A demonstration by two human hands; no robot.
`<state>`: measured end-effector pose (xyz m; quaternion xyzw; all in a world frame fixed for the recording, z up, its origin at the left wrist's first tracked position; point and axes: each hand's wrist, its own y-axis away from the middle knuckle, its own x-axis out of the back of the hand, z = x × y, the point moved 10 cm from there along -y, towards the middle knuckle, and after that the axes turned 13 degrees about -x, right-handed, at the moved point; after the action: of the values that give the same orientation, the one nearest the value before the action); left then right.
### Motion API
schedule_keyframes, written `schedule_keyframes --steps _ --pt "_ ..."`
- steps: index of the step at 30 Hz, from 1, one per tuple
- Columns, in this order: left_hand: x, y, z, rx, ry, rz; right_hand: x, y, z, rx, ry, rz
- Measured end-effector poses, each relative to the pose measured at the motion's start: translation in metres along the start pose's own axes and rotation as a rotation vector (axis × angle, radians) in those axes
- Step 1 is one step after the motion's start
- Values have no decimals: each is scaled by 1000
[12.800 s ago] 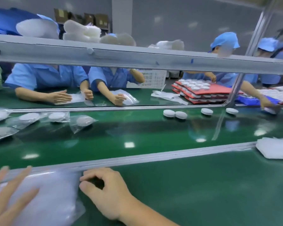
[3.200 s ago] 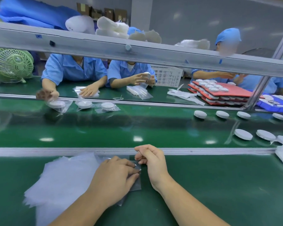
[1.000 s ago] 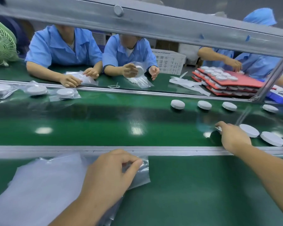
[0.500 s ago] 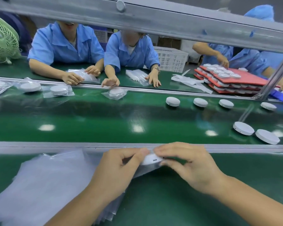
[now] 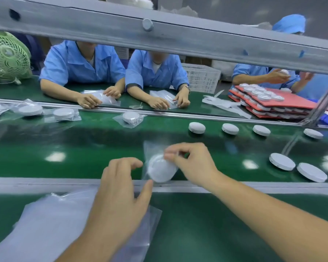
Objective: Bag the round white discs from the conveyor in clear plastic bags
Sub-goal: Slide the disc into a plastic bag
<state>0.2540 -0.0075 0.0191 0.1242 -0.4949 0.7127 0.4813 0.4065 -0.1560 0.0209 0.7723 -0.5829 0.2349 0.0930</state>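
The disc (image 5: 160,170) has gone into the bag (image 5: 150,148), which the right hand (image 5: 193,165) pinches out over the conveyor (image 5: 83,148), while the left hand (image 5: 119,191) has let go, fingers loose.

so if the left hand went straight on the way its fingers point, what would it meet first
Probably the clear plastic bag with the round white disc inside, pinched by the right hand; depth is unclear.

No readable text anywhere in the frame. White discs (image 5: 197,127), clear bags (image 5: 51,224), red trays (image 5: 284,103) upper right, grey rail (image 5: 178,40) across top: all plain, unmarked.
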Motion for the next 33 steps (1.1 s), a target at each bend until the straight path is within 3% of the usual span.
schedule_keyframes --steps 3,5,8,12,19,24,26,30,33 --pt "-25 10 -18 -48 -258 -499 21 -61 11 -51 147 258" --pt "-38 18 -17 -55 -212 -615 16 -97 22 -122 403 289" --pt "-54 13 0 -145 -177 -585 -2 -128 47 -276 557 168" --pt "-62 13 3 -186 -188 -526 -15 -121 54 -243 518 -54" --pt "-56 13 8 -202 -236 -412 42 -87 84 -224 518 25" --pt "-61 17 2 -172 -203 -420 31 -90 50 -65 623 255" --pt "-65 19 -5 -145 -176 -434 11 -100 40 -77 732 206" --pt "-61 19 -14 -113 -168 -410 -43 -116 60 -177 816 -116" --pt "-60 18 -19 -100 -179 -399 -56 -127 60 -158 773 -99"
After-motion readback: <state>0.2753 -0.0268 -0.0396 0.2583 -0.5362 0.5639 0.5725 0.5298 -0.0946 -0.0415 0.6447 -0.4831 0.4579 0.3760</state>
